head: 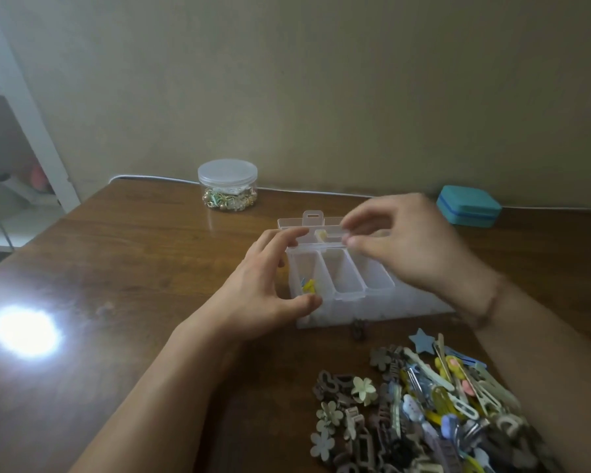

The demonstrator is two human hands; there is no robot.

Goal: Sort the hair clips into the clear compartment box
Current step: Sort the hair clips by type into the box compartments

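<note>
We see the brown table (pixel 123 254) first, then the heap of hair clips (pixel 434 411) at about five o'clock near its front edge. The clear compartment box (pixel 342 278) sits at the centre, lid back, a few yellow clips in its left bin. Our left hand (pixel 267 288) rests against the box's nine o'clock side, fingers loosely curved along the wall, steadying it. Our right hand (pixel 406 240) hovers over the one o'clock corner, thumb and forefinger nearly closed; motion blur hides whether they pinch anything. We judge it best to keep the box braced and release low over one bin.
</note>
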